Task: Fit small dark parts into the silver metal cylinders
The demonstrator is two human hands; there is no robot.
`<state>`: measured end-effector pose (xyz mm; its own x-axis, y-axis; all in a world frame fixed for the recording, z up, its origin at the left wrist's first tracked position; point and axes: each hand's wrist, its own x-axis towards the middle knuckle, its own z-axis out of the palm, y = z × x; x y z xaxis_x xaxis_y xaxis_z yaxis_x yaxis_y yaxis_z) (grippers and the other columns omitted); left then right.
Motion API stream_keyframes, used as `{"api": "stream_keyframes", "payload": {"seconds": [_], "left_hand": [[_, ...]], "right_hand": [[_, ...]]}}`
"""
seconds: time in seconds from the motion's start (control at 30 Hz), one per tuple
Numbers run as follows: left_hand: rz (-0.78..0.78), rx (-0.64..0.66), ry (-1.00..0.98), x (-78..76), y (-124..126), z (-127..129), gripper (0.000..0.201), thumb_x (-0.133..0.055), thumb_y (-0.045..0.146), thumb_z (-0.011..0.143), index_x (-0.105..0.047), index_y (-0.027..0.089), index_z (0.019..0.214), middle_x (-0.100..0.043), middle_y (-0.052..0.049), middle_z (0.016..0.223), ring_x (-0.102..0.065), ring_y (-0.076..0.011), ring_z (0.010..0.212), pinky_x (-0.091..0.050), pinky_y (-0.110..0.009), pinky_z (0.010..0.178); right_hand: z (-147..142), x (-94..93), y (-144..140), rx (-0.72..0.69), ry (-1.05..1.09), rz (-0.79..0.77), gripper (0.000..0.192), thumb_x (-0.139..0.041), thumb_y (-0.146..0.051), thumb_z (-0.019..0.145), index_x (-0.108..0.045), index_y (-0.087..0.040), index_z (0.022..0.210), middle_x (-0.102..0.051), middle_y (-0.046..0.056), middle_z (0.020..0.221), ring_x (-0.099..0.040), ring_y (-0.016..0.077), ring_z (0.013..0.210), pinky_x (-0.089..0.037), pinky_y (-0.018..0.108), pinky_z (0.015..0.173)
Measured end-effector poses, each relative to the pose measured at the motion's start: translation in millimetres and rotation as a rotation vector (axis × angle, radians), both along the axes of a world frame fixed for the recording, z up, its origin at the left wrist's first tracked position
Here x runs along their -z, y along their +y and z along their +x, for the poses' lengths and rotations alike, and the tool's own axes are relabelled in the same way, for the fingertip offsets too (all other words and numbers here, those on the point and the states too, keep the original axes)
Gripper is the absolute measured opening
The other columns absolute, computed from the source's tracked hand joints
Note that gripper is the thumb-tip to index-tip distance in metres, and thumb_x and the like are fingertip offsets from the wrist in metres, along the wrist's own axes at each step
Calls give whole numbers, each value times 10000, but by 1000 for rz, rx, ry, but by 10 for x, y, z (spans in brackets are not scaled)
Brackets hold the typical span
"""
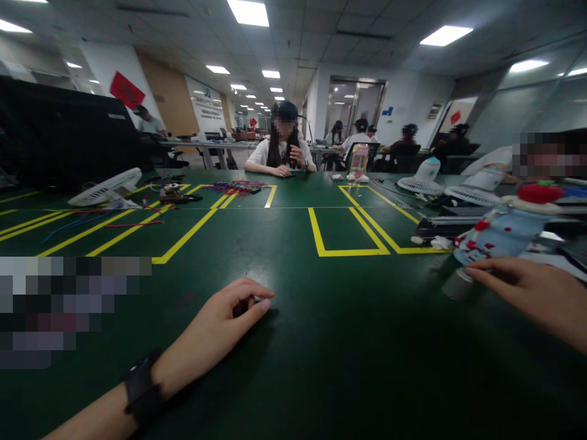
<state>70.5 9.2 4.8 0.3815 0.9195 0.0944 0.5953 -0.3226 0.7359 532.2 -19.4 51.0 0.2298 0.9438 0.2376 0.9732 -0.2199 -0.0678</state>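
My left hand point(224, 327) rests on the green table point(348, 342), with a black band on its wrist. Its fingers are curled in and the thumb meets the forefinger; whether something small sits between them I cannot tell. My right hand point(532, 293) lies flat at the right, fingers stretched out, its fingertips touching a small grey cylinder point(455, 285) that stands on the table. Just behind that hand a pale blue bottle point(502, 235) with red spots and a red cap lies tilted on its side.
Yellow tape lines point(348, 250) mark boxes on the table. White desk fans point(107, 188) point(424, 178), coloured wires point(236, 187), a clear bottle point(358, 162) and dark flat parts point(435, 227) lie further back. A person sits across the table point(282, 153); others sit behind and at right.
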Motion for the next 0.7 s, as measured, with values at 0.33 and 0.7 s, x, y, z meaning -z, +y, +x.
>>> {"api": "stream_keyframes", "payload": {"seconds": [0.33,0.7], "left_hand": [[-29,-13,-31,-11,-7,-14,267,-484,421,887,-648,256,1017,-617,-26,984,-584,-209,861,-468,-359,789],[-1,17,-14,-32,-31,14,233,-486,386,900,-656,266,1005,-634,-15,1018,-596,-200,903,-468,-340,826]], "right_hand": [[-6,178,-52,-59,343,-4,502,-592,-502,755,-610,-219,1170,-692,117,957,-667,217,750,-503,319,640],[-1852,171,-35,-784,582,-39,386,-574,-329,810,-553,-277,1192,-605,8,1147,-578,127,1016,-485,284,905]]}}
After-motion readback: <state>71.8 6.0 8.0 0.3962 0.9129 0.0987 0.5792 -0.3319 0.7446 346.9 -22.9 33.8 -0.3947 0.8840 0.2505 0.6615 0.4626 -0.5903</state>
